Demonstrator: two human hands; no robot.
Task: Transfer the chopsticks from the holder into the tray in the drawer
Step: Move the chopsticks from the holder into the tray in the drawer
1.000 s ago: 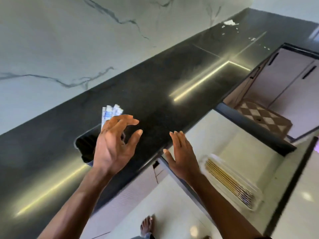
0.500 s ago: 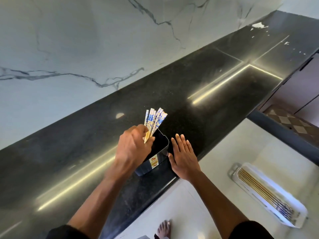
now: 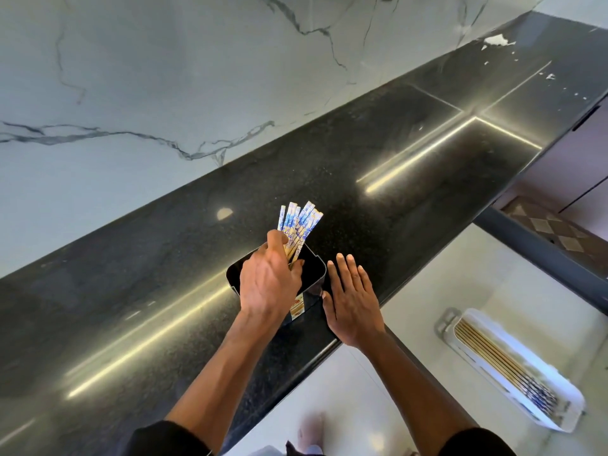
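On the counter [image 3: 378,179], a bundle of chopsticks [image 3: 301,222] is gripped by the curled left hand [image 3: 268,284] above the holder [image 3: 312,268]. The right hand [image 3: 352,297] is laid flat beside it, fingers straight, nothing held. More chopsticks are seen in the tray [image 3: 559,419] in the drawer [image 3: 427,291].

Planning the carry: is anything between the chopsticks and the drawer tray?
Only the right hand, flat on the counter beside the holder, lies that way; the chopsticks held by the left hand could pass above it.
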